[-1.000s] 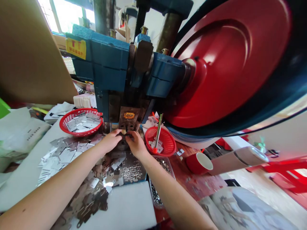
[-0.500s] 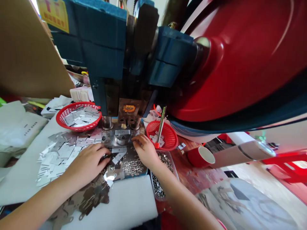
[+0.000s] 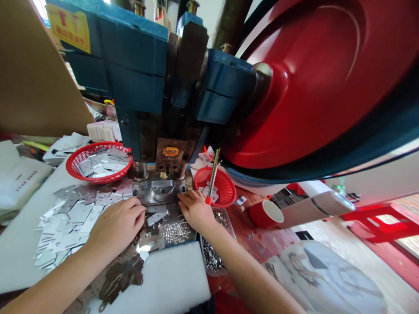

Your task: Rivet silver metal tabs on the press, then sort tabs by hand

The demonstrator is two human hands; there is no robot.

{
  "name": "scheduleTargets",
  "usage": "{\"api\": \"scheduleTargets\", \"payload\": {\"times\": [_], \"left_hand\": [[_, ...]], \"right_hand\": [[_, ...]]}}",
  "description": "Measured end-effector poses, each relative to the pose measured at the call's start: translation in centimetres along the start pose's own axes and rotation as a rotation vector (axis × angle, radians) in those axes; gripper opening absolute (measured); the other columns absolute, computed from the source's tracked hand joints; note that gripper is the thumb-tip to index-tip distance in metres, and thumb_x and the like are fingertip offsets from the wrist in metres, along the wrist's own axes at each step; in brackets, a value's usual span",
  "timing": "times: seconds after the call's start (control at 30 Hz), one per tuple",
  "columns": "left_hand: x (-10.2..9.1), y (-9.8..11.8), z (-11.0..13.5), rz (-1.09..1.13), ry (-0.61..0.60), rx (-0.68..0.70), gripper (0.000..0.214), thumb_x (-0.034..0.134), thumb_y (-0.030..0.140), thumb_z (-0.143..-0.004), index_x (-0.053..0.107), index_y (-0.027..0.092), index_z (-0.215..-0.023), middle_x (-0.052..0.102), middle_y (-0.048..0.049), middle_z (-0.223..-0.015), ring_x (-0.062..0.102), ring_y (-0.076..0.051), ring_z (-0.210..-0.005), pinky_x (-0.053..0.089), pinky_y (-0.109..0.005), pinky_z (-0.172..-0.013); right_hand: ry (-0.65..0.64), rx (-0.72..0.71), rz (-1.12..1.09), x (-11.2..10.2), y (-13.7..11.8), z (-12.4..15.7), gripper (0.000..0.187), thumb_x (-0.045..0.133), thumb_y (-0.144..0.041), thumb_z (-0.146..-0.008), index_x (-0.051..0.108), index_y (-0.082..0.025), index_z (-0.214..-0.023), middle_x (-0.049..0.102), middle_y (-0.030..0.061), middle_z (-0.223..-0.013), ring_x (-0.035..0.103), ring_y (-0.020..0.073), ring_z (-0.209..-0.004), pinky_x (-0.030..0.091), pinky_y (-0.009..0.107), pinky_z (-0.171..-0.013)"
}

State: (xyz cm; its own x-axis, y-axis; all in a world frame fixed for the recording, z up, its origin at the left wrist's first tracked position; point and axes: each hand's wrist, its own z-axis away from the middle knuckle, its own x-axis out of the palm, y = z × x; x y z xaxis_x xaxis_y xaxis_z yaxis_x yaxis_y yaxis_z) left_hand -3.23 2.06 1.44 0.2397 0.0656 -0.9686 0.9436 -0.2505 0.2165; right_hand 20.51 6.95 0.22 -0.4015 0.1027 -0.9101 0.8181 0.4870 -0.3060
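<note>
My left hand [image 3: 121,220] is low over the left edge of the machine's metal bed, beside the pile of flat metal plates [image 3: 77,218]. Its fingers are curled together; whatever they may pinch is hidden. My right hand [image 3: 198,213] is at the right front of the die block [image 3: 162,190], fingers bent and drawn together, fingertips close to the bed. Anything in them is too small to make out. Between the hands lie a small metal strip [image 3: 157,217] and a heap of tiny shiny rivet-like parts [image 3: 176,231]. The blue press [image 3: 137,65] stands above the die.
A red basket [image 3: 73,173] of plates stands left; a smaller red basket [image 3: 227,185] with a rod [image 3: 214,174] is right. A clear tub [image 3: 229,261] of small metal parts sits under my right forearm. A red flywheel [image 3: 314,78], red cup [image 3: 266,213] and dark metal pieces [image 3: 122,277] are around.
The view has shifted slightly. My left fingers have drawn closer together and back from the strip. My right fingers have closed up near the die's right side.
</note>
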Motion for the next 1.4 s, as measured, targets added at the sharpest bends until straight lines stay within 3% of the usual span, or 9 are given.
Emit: {"api": "scheduleTargets", "payload": {"times": [0.17,0.3,0.47,0.67,0.87,1.1,1.2,1.4], "left_hand": [[-0.4,-0.2,0.4,0.306,-0.012,-0.184,0.026,0.045,0.042,-0.085,0.066,0.028,-0.092,0.07,-0.0007,-0.094,0.064,-0.022,-0.083,0.047,-0.033,-0.072],[-1.2,-0.1,0.3,0.451,-0.055,-0.268,0.034,0.045,0.045,-0.084,0.059,0.034,-0.113,0.07,0.0027,-0.088,0.065,-0.02,-0.077,0.048,-0.03,-0.068],[-1.4,-0.2,-0.3,0.526,-0.091,-0.312,0.02,0.05,0.045,-0.082,0.06,0.029,-0.089,0.07,0.0042,-0.086,0.065,-0.019,-0.077,0.048,-0.03,-0.071],[-1.4,-1.0,-1.3,0.709,0.0,-0.335,0.031,0.053,0.044,-0.08,0.059,0.027,-0.106,0.07,-0.0004,-0.1,0.064,-0.022,-0.094,0.047,-0.034,-0.085],[-1.3,-2.1,-3.8,0.786,0.087,-0.329,0.031,0.057,0.047,-0.077,0.064,0.023,-0.094,0.072,-0.0027,-0.094,0.065,-0.024,-0.09,0.048,-0.036,-0.084],[-1.3,-0.4,-7.0,0.751,0.13,-0.344,0.027,0.056,0.042,-0.076,0.065,0.021,-0.09,0.072,-0.0039,-0.088,0.066,-0.023,-0.086,0.049,-0.035,-0.08],[-1.0,0.1,-7.6,0.71,0.137,-0.352,0.025,0.056,0.04,-0.075,0.066,0.022,-0.089,0.073,-0.0041,-0.09,0.066,-0.024,-0.088,0.048,-0.035,-0.079],[-0.7,0.4,-7.8,0.65,0.125,-0.368,0.025,0.055,0.041,-0.074,0.067,0.023,-0.086,0.072,-0.0026,-0.088,0.065,-0.025,-0.086,0.046,-0.034,-0.076]], "right_hand": [[0.025,-0.053,0.001,0.5,-0.1,-0.2,0.016,0.052,-0.015,-0.089,0.066,-0.022,-0.087,0.064,0.0055,-0.087,0.054,0.0208,-0.086,0.042,0.034,-0.081],[0.079,-0.036,-0.054,0.7,0.2,-0.7,0.017,0.048,-0.015,-0.091,0.063,-0.02,-0.085,0.063,0.0058,-0.087,0.053,0.0202,-0.085,0.042,0.035,-0.082],[0.177,0.025,-0.17,0.6,-1.5,-4.0,0.014,0.049,-0.018,-0.09,0.062,-0.021,-0.085,0.062,0.0042,-0.086,0.054,0.0189,-0.085,0.042,0.032,-0.081],[0.146,0.034,-0.064,1.3,-3.7,-6.9,0.012,0.056,-0.023,-0.086,0.066,-0.022,-0.079,0.062,0.0059,-0.088,0.053,0.0218,-0.089,0.041,0.035,-0.082],[0.152,-0.069,-0.09,0.6,-3.3,-5.2,0.018,0.055,-0.025,-0.087,0.07,-0.028,-0.096,0.063,0.0035,-0.095,0.052,0.0213,-0.094,0.038,0.036,-0.084],[0.19,-0.059,-0.175,0.4,-3.2,-4.6,0.022,0.054,-0.026,-0.086,0.07,-0.027,-0.102,0.061,0.0043,-0.096,0.052,0.0211,-0.093,0.039,0.037,-0.085],[0.222,-0.008,-0.217,0.6,-2.9,-4.7,0.026,0.052,-0.02,-0.085,0.069,-0.026,-0.104,0.059,0.005,-0.095,0.052,0.0205,-0.091,0.04,0.035,-0.083],[0.165,-0.038,-0.16,0.7,-2.4,-4.5,0.036,0.053,-0.013,-0.081,0.07,-0.033,-0.104,0.059,0.0034,-0.093,0.05,0.0217,-0.091,0.038,0.036,-0.083]]}}
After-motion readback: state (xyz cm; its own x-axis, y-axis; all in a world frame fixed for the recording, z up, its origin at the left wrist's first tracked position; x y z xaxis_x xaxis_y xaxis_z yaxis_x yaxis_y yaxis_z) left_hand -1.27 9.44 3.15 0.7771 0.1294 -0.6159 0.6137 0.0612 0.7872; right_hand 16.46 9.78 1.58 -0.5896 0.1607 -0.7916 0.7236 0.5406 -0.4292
